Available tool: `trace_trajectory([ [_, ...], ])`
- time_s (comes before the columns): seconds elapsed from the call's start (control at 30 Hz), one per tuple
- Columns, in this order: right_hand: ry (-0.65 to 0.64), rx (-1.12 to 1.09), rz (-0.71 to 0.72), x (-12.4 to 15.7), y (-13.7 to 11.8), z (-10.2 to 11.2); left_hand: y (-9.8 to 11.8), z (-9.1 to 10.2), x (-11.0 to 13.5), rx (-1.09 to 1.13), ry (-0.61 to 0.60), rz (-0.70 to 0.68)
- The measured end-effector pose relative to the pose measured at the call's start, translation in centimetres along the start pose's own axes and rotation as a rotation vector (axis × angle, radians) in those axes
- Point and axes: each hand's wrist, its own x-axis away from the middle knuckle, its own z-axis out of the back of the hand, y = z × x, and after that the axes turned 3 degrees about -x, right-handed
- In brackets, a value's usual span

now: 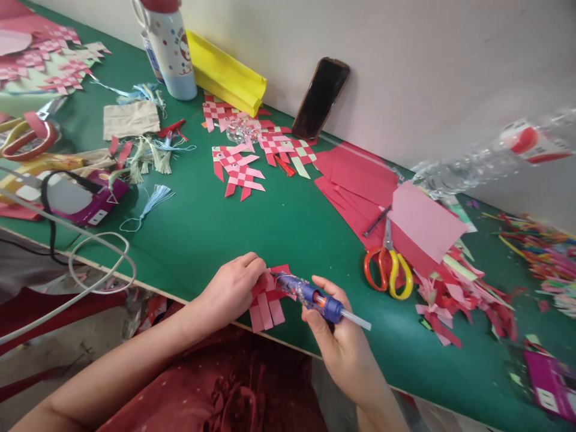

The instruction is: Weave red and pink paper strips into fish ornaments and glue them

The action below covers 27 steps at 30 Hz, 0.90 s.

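Observation:
My left hand (pixel 234 287) pinches a small woven piece of red and pink paper strips (pixel 266 303) at the near edge of the green table (pixel 288 228). My right hand (pixel 336 336) grips a blue and purple hot glue gun (pixel 310 295), a clear glue stick poking out of its back. The gun's nozzle points left and touches the top of the woven piece, right by my left fingertips.
Orange-and-yellow scissors (pixel 387 270) lie on red and pink paper sheets (pixel 382 198) at right, with paper scraps (pixel 459 294) beside them. Finished woven paper fish (pixel 238 171) sit mid-table. A phone (pixel 320 97) leans on the wall near a bottle (pixel 171 48) and a yellow paper roll (pixel 225 75). A cable (pixel 90 270) loops at left.

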Motion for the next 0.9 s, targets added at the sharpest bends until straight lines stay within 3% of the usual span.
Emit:
trace_trajectory([
  [0.17,-0.044,0.081,0.015,-0.3,-0.3,-0.2,0.0,0.1,0.0,0.010,-0.018,0.011],
  [0.47,0.001,0.183,0.015,-0.8,-1.2,-0.1,-0.2,-0.2,0.1,0.034,-0.029,0.019],
  [0.9,-0.014,0.222,0.058,-0.8,-0.6,0.0,-0.2,-0.2,0.1,0.031,-0.023,0.012],
])
